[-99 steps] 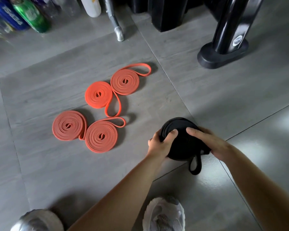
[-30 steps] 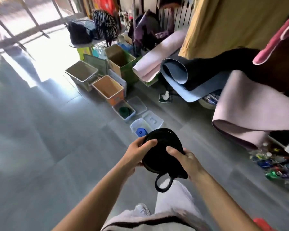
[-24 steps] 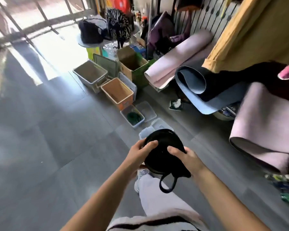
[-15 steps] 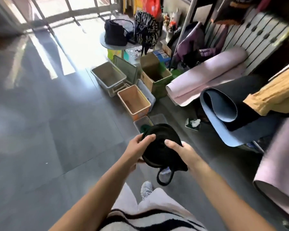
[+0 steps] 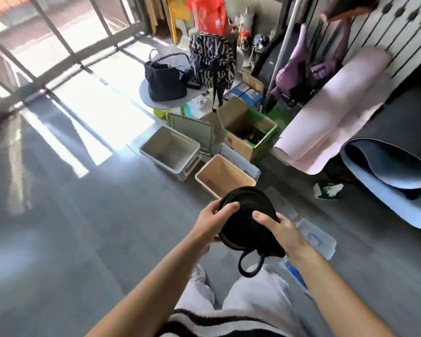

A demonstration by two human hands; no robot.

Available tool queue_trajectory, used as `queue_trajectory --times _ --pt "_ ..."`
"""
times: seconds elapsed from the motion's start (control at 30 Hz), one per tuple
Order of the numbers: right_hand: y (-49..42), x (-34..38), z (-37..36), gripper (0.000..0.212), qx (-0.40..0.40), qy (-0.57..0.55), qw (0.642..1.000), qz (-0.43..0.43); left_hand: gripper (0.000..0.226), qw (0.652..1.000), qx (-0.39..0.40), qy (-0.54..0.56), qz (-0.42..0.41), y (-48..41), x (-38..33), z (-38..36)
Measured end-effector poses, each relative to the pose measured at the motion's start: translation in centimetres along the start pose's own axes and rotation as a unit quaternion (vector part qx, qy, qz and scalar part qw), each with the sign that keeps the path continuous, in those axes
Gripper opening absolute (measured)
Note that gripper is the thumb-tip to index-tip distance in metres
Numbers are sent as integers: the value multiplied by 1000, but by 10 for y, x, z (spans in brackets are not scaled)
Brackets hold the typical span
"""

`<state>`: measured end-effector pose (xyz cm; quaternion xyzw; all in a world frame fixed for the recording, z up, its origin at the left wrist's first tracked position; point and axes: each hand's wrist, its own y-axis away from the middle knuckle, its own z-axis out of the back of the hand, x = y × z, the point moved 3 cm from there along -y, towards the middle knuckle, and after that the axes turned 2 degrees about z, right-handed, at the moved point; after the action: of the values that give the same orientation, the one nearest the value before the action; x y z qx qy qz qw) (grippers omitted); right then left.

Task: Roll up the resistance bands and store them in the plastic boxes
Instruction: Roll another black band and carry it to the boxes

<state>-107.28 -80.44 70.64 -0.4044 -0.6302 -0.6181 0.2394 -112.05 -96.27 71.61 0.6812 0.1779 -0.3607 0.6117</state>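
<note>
A rolled black resistance band (image 5: 243, 220) is held in front of me, above the floor, with a loose loop hanging from its lower edge. My left hand (image 5: 210, 221) grips its left side, thumb on top. My right hand (image 5: 281, 228) grips its right side, thumb on the coil's face. Beyond the band an open orange plastic box (image 5: 222, 175) stands on the floor, and an open grey plastic box (image 5: 170, 152) stands further left. A clear plastic lid (image 5: 314, 235) lies on the floor by my right wrist. The small clear boxes are mostly hidden behind my hands.
A cardboard box (image 5: 249, 132) with green sides stands behind the plastic boxes. Rolled pink mat (image 5: 335, 110) and blue-black mat (image 5: 387, 171) lie at right. A round low table (image 5: 160, 102) holds a black bag. Grey tiled floor (image 5: 70, 215) stretches to the left.
I lifted the black roll off the floor by the orange bands, turned and walked toward the row of boxes. The boxes have come nearer; both hands keep their hold.
</note>
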Motion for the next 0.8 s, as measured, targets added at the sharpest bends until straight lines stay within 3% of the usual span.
queue_trajectory --times 0.07,0.17,0.4,0.57,0.7,0.8 --pt "-22 2 -23 12 -46 -31 998 -11 37 999 19 -38 16 -26 -20 24" --pt "-53 -1 -42 17 -103 -67 992 -36 25 994 61 -82 44 -65 -41 43" --pt "-165 12 -46 59 -123 -77 984 -103 25 989 77 -103 71 -171 -79 59" --pt "-251 12 -53 34 -138 -68 977 -145 19 982 71 -135 111 -259 -93 77" --pt "-326 -8 -52 30 -145 -84 974 -154 59 974 81 -165 134 -347 -86 81" --pt "-388 -41 -43 27 -157 -93 971 -156 66 971 92 -177 129 -420 -62 80"
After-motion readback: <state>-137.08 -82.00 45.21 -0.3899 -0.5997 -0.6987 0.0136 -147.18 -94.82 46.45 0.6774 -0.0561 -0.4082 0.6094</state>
